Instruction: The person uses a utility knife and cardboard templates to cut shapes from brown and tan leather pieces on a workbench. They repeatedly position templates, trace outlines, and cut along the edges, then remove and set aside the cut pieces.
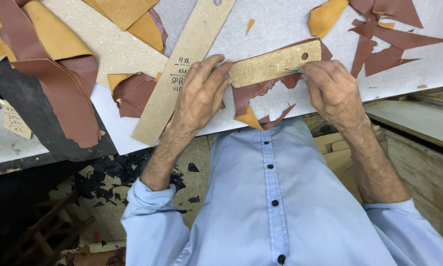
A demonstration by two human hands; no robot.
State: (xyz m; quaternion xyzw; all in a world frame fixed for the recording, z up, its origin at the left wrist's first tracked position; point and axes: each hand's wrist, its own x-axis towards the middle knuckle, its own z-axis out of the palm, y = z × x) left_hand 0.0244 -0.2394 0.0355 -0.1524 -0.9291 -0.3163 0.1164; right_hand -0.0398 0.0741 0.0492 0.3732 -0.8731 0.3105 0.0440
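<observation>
Reddish-brown leather [253, 92] lies under the short cardboard template [273, 63] at the near edge of your white cutting board [280, 19], its ragged edge sticking out below the template and past the board's rim. Your left hand [199, 96] presses flat on the template's left end, fingers spread and bent over its corner, pinning it to the leather. Your right hand [332, 91] is closed in a narrow pinch around a small cutting tool with a teal tip [296, 70], and the tip touches the template's lower edge, just below the round hole [305, 56] near its right end.

Just beside your left hand, a long cardboard template strip [182, 69] runs diagonally up the board, with handwriting on it and a hole at its far end. Between that strip and the board's left edge sits a curled brown scrap with a tan underside [133, 93]. Further left, a stack of brown and tan leather pieces [54, 64] hangs over a dark slab [29, 118]. Angular brown offcuts [384, 51] and a tan scrap [325, 17] lie well apart on the board's far right. Below the board, black cuttings [118, 172] litter the floor, beside your light blue buttoned shirt [280, 197].
</observation>
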